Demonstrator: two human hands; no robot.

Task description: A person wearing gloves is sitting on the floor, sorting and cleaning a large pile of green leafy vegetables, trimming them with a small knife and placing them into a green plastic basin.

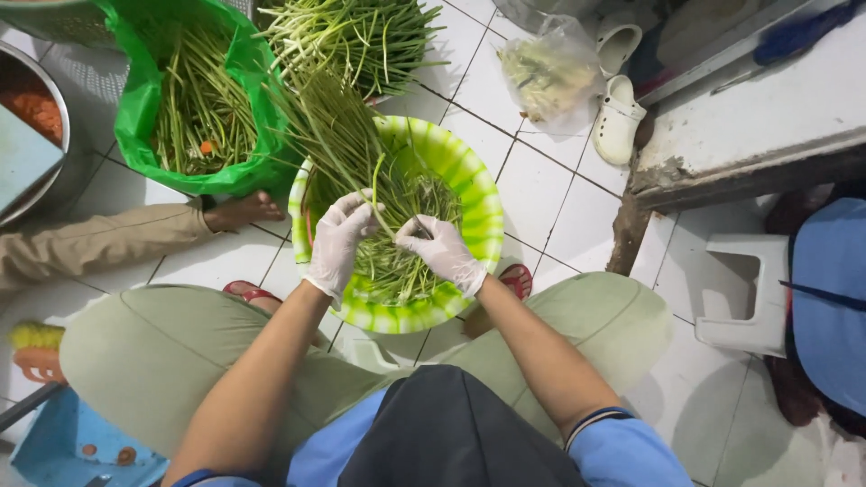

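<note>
A round green-and-white striped plastic bowl (483,212) sits on the tiled floor between my knees, holding cut green stems (397,261). My left hand (340,239), in a thin white glove, grips a long bundle of green stalks (329,135) that slants up to the left. My right hand (442,250), also gloved, pinches the lower end of one stalk from that bundle over the bowl.
A green plastic bag (135,108) of stalks stands upper left, with another person's bare foot (244,210) and trouser leg beside it. More stalks lie in a basket (361,36) behind. White clogs (618,117), a clear bag (550,77), a white stool (749,298) and a step are to the right.
</note>
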